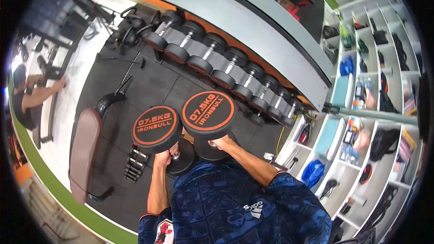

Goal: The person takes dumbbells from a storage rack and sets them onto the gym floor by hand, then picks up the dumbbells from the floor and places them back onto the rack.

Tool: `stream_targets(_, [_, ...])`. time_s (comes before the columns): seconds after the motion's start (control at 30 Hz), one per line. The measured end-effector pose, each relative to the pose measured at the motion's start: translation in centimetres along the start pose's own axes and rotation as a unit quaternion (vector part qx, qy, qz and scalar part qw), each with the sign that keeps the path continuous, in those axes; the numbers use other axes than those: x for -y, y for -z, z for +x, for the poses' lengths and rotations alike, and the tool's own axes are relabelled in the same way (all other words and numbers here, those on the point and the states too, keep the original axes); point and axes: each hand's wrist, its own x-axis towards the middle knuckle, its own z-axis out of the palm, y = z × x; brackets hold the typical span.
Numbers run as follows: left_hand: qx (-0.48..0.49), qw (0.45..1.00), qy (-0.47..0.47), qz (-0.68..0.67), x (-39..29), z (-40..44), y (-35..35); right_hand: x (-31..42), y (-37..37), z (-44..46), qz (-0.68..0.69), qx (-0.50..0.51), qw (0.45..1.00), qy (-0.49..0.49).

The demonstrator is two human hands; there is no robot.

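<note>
My left hand is wrapped round the handle of a black dumbbell. Its near round end faces up and reads 07.5KG IRONBULL in orange. A matching dumbbell is in my right hand, its fingers mostly hidden under the upper end. Both dumbbells stand on end, side by side in front of my chest, their lower ends close to my dark blue shirt. The two upper ends are almost touching.
A long rack of dumbbells runs ahead under a grey ledge. To the left is a brown padded bench. Small dumbbells lie on the black floor. White shelves line the right. Another person is at far left.
</note>
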Motion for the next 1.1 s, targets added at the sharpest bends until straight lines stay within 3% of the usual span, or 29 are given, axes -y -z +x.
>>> stream_targets(0.2, [0.061, 0.993, -0.034, 0.091, 1.1, 1.0, -6.4, -0.7, 6.4, -2.4, 0.126, -0.047, 0.986, 0.099])
stream_targets(0.27, [-0.011, 0.997, -0.027, 0.078, 5.4, 3.5, -5.4, -0.5, 8.3, -2.8, 0.146, -0.095, 0.972, 0.159])
stream_targets(0.33, [-0.046, 0.992, -0.055, 0.100, 10.6, 6.2, -3.9, -0.5, 13.1, -3.1, 0.193, -0.098, 0.973, 0.075])
stream_targets(0.37, [-0.062, 0.992, -0.051, 0.098, 11.9, 6.9, -4.3, -2.8, 16.2, -2.0, 0.260, -0.019, 0.962, 0.080])
stream_targets(0.47, [-0.096, 0.989, -0.037, 0.104, 14.5, 8.1, -5.9, -0.5, 22.5, -2.6, 0.269, -0.059, 0.961, 0.035])
stream_targets(0.5, [-0.104, 0.988, -0.034, 0.108, 15.0, 8.4, -6.4, 0.8, 24.3, -2.7, 0.290, -0.114, 0.950, 0.003])
stream_targets(0.57, [-0.121, 0.986, -0.027, 0.114, 16.2, 8.8, -7.5, 2.3, 29.4, -2.6, 0.304, -0.136, 0.941, 0.070])
stream_targets(0.63, [-0.135, 0.984, -0.031, 0.115, 17.1, 9.5, -8.1, 5.7, 34.7, -3.2, 0.291, -0.153, 0.942, 0.072])
stream_targets(0.67, [-0.140, 0.983, -0.032, 0.117, 17.5, 9.8, -8.5, 5.8, 37.3, -2.5, 0.285, -0.213, 0.932, 0.073])
stream_targets(0.8, [-0.178, 0.979, 0.000, 0.102, 14.9, 9.5, -14.8, 8.5, 46.9, -1.2, 0.291, -0.283, 0.911, 0.079])
stream_targets(0.83, [-0.151, 0.977, 0.002, 0.150, 14.6, 9.4, -14.4, 8.5, 49.4, -0.5, 0.294, -0.296, 0.905, 0.078])
stream_targets(0.93, [-0.196, 0.972, -0.040, 0.122, 13.7, 8.9, -14.6, 10.2, 55.5, 1.3, 0.249, -0.349, 0.899, 0.091])
stream_targets(0.97, [-0.176, 0.969, -0.007, 0.175, 12.6, 8.0, -15.4, 10.5, 57.5, 1.9, 0.251, -0.348, 0.898, 0.094])
stream_targets(1.1, [-0.258, 0.948, 0.008, 0.186, 11.4, 7.1, -18.0, 11.4, 64.4, 4.6, 0.218, -0.346, 0.905, 0.115])
